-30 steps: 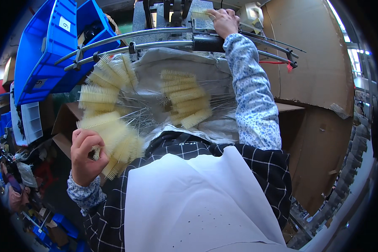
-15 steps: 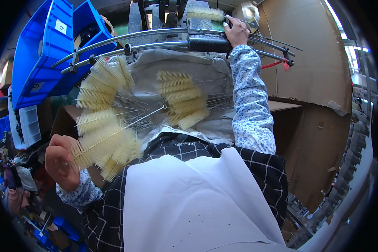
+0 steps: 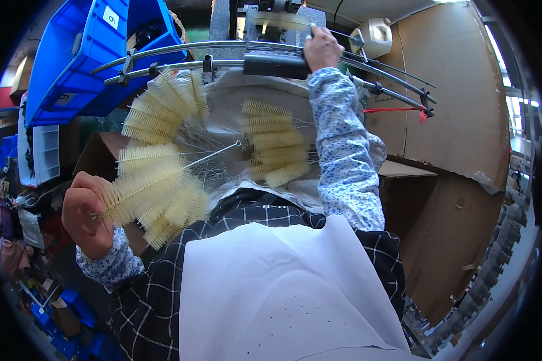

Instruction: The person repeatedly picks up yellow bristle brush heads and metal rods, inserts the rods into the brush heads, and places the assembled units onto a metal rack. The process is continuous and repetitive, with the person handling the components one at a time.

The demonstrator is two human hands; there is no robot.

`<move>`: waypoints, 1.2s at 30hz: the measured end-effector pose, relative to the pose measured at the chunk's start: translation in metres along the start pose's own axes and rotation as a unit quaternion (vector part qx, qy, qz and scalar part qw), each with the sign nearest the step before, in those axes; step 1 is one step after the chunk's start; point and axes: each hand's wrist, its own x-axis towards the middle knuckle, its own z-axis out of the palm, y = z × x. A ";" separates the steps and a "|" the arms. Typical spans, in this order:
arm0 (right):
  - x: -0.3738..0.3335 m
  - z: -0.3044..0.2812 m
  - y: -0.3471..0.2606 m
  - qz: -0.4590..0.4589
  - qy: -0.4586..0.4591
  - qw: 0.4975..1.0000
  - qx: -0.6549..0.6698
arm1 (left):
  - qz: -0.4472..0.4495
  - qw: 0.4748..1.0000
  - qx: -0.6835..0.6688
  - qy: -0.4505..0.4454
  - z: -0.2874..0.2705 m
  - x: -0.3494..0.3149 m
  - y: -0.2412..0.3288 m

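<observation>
My left hand (image 3: 87,213) is closed, fingers curled around the tip of a cream-bristled bottle brush (image 3: 144,188) with a twisted wire stem ending in a small loop. More such brushes (image 3: 162,105) fan out behind it, and another group of brushes (image 3: 277,141) lies in the middle on grey cloth. At the far side, my right hand (image 3: 323,49) grips the right end of a black sliding carriage (image 3: 276,62) on two metal rails (image 3: 214,62). Right beside its fingertips a blurred brush (image 3: 280,22) sits above the carriage. My palm hides part of the grip.
Blue plastic bins (image 3: 72,66) stand at the far left, past the rail ends. A cardboard sheet (image 3: 451,90) and an open carton (image 3: 403,186) are at the right. Behind the rails are a machine (image 3: 271,6) and a whitish jug (image 3: 376,37). A red ribbon (image 3: 423,114) hangs from the rail.
My right hand and the black carriage have slid left along the rails; the brush above moved with them and is now blurred. My left hand keeps its hold. The whole view has shifted slightly.
</observation>
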 end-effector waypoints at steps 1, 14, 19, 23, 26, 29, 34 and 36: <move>-0.002 0.001 -0.011 0.000 -0.004 1.000 -0.009 | 0.004 1.000 -0.002 -0.002 0.000 -0.001 -0.004; 0.001 0.002 -0.024 0.002 -0.035 0.999 0.001 | 0.002 1.000 0.008 -0.015 0.016 0.008 -0.003; 0.007 -0.006 0.049 -0.007 -0.002 1.000 -0.009 | -0.018 0.999 0.042 0.022 0.010 0.003 -0.002; 0.033 -0.009 0.111 -0.064 -0.046 0.996 0.049 | -0.028 0.998 0.043 0.038 0.009 0.000 -0.007; 0.057 -0.018 0.129 -0.024 -0.084 0.996 0.009 | -0.032 0.998 0.041 0.025 0.013 0.010 -0.005; 0.056 -0.018 0.127 -0.014 -0.122 0.986 -0.111 | -0.033 0.999 0.002 -0.019 0.017 0.018 -0.006; 0.025 -0.082 0.166 -0.076 -0.251 0.957 0.128 | -0.039 0.997 -0.036 -0.057 0.019 0.023 -0.008; -0.006 -0.126 0.161 -0.040 -0.370 0.900 0.226 | -0.062 0.991 -0.090 -0.079 0.025 0.029 -0.016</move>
